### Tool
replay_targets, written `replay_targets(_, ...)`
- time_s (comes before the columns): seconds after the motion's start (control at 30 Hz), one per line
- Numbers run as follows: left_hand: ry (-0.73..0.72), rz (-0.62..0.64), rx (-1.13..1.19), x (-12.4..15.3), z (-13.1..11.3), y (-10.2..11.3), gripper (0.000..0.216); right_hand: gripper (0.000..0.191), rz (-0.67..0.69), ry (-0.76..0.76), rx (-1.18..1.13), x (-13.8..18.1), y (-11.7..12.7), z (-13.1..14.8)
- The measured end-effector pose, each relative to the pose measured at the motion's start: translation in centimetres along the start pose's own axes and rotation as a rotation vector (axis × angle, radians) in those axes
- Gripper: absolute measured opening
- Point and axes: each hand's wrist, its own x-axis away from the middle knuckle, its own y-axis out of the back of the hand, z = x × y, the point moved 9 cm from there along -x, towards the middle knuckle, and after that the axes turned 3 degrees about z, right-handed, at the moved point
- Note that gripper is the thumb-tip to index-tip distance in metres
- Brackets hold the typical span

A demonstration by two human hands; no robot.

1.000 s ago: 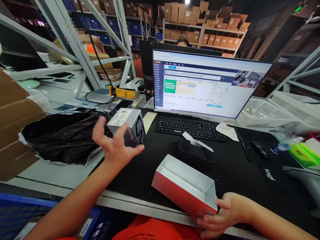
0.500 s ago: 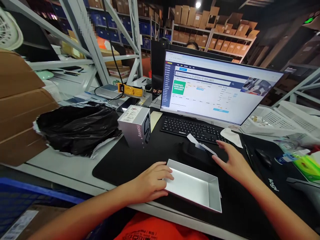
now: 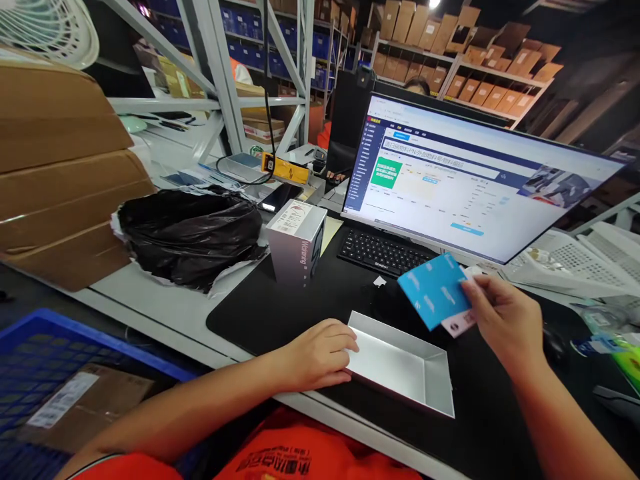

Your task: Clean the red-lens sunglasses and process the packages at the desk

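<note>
My left hand (image 3: 320,355) grips the left end of a shallow silver-white box tray (image 3: 390,363), fingertips over its rim and thumb low along its side. The tray lies open side up with a bare inside. In my right hand (image 3: 505,320), a blue card (image 3: 434,290) and a paler card (image 3: 459,323) behind it are pinched between thumb and fingers, raised above the mat beyond the tray. A silver box with a printed label (image 3: 295,243) stands upright to the left. A small white scrap (image 3: 379,281) rests by the keyboard.
A monitor (image 3: 450,180) and keyboard (image 3: 380,250) stand behind the black mat (image 3: 250,310). Left are a black plastic bag (image 3: 190,233), cartons (image 3: 65,167) and a blue crate (image 3: 65,327). A mouse (image 3: 553,343) and white baskets (image 3: 575,260) are on the right. Part of another person shows behind the monitor.
My right hand has closed on the cards and lifted them off the mat, turning the blue face into view. My left hand stays on the tray. The camera view has shifted left.
</note>
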Motion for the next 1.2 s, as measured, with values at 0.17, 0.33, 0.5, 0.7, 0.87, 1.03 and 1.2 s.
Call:
replay_targets(0.17,-0.022,-0.022,-0.022,0.3,-0.1,-0.1,0.02,0.033,0.402,0.461,0.024,5.4,-5.5,6.8)
replay_targets(0.33,-0.024,-0.015,-0.032,0.1,-0.1,-0.1,0.019,0.029,0.186,0.455,0.121,2.1,-5.0,5.6)
replay_targets(0.5,-0.031,-0.027,-0.042,-0.1,-0.2,0.0,0.021,0.037,0.726,0.529,0.053,-4.6,-11.6,5.5)
replay_targets(0.7,-0.045,-0.032,-0.05,0.2,-0.6,-0.1,0.033,0.059,1.022,0.549,0.079,-7.1,-19.5,6.9)
replay_targets(0.87,-0.052,-0.008,-0.075,0.4,-0.6,-0.3,0.031,0.045,1.035,0.532,0.136,-7.0,-21.5,6.4)
replay_targets(1.03,-0.039,-0.001,-0.073,0.4,-0.4,-0.3,0.028,0.023,0.775,0.482,0.189,-8.9,-17.5,6.5)
replay_targets(1.2,-0.032,-0.005,-0.084,0.3,-0.4,-0.1,0.023,0.011,0.069,0.335,-0.194,-6.7,-5.0,7.0)
